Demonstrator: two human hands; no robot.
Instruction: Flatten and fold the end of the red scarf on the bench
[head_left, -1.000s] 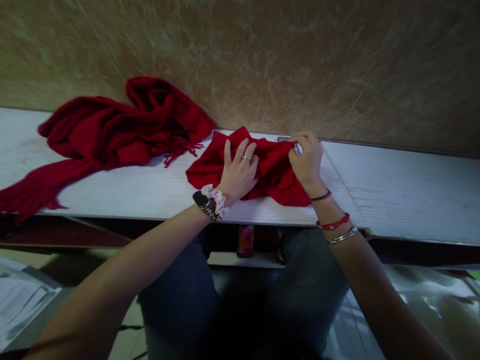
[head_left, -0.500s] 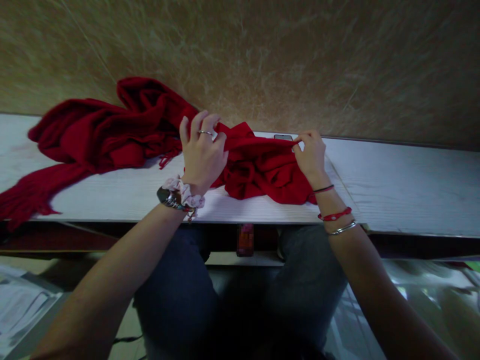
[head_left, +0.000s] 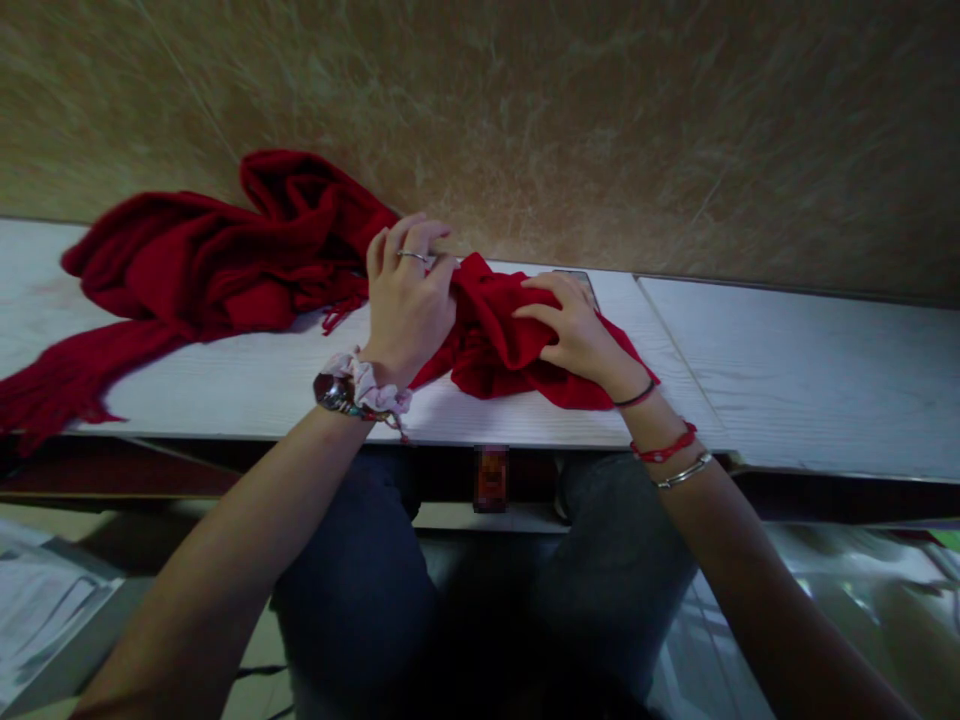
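A red fringed scarf (head_left: 195, 270) lies in loose folds on a white wood-grain ledge (head_left: 810, 370). Its tassels trail off toward the left edge of the view. My left hand (head_left: 409, 295), with a ring, closes on the scarf near its middle; the pinched part is hidden under the fingers. To its right, a bunched stretch of scarf sits under my right hand (head_left: 574, 330). The fingers of that hand are apart and rest over the folds. Close behind the right hand, a flat phone-like object (head_left: 583, 284) shows in part.
A brown marbled wall (head_left: 525, 120) rises directly behind the ledge. My legs (head_left: 360, 570) are under the ledge's front edge. A blurred reddish object (head_left: 491, 480) shows below that edge. At lower left stands a grey box (head_left: 75, 630) with papers.
My right hand has let go of the scarf's stretched upper edge and moved left onto the folds. The taut edge has slackened and bunched up. My left hand stays nearly in place.
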